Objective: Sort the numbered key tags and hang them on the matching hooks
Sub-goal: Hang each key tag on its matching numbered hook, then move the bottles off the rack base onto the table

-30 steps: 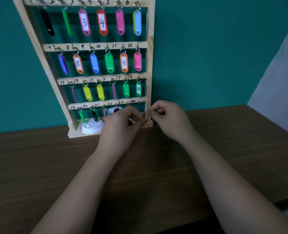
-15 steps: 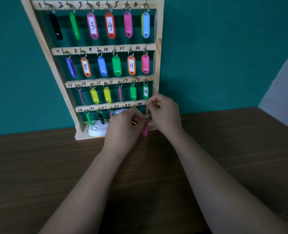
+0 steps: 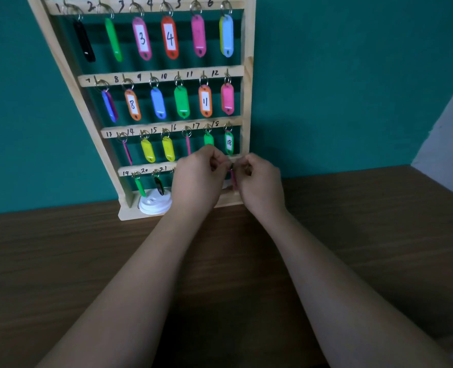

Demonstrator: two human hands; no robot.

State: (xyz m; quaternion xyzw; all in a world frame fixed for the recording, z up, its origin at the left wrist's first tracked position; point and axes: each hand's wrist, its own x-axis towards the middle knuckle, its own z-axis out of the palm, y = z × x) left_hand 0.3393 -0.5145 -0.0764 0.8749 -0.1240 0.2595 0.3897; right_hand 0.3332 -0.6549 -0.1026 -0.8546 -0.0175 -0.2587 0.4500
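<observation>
1. Pink plastic is seen edge-on between the 2 hands: the pink tag [image 3: 233,179] hangs straight down in the narrow gap between them, its top end taken up by their fingertips.
2. The left hand [image 3: 199,181] is curled, with thumb and forefinger pinched at the top of the pink tag. The ring itself is hidden by the fingertips.
3. The right hand [image 3: 260,185] is likewise curled and pinched onto the same top end from the other side, so that the fingertips of both hands nearly meet.
4. Both hands are held at the right end of the lowest rail of the wooden rack [image 3: 247,102], which is stood upright on the table [image 3: 60,261] just beyond them. The hook there is covered by fingers, so it cannot be told whether the ring is on it.
5. Just above the hands, the green tag marked 18 [image 3: 229,142] is hung.
6. To the left of the left hand, a slim green tag [image 3: 139,186] by the 19 and a black tag [image 3: 159,185] by the 20 are hung on the same rail. A white round lid [image 3: 153,205] is set on the rack's base below them.
7. Well above the hands, fuller rows of coloured tags are hung, with 3, 4, 8 and 11 readable.
</observation>
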